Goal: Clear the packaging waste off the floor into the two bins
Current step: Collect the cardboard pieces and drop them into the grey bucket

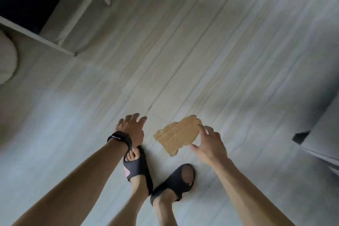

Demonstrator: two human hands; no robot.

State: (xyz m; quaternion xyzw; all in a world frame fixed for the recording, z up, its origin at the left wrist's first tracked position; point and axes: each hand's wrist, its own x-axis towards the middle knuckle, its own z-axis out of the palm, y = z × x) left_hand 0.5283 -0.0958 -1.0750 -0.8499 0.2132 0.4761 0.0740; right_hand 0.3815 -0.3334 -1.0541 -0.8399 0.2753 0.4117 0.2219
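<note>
Item, grip: right hand (209, 145), fingers curled, forefinger on the upper corner and thumb on the lower corner of the right end of the cardboard piece (177, 135), pinching it across that short edge. Item held: one torn, creased brown scrap with ragged borders, lying low over the floor (201, 51) just ahead of the feet; whether it has left the boards or is touching them cannot be told. Right forearm reaches down and forward from the lower right, wrist bent slightly inward toward the scrap. Item, other hand: left hand (131, 126), fingers spread and straight, holding nothing, poised near the floor just left of the scrap and apart from it, above the toes of the left sandal (138, 169); a black wristband (120, 137) sits at the wrist. Right sandal (180, 178) stands below the scrap, turned outward. Surroundings: pale furniture frame (36, 36) at upper left, a rounded pale cushion (7, 58) at the left edge, a grey upholstered piece (322, 134) at right. Progress, as judged: this one scrap is at the pick-up step and not yet binned; no other waste appears in this view; neither bin is in view, so the amount already cleared cannot be assessed. Remaining: lift, carry, deposit.
</note>
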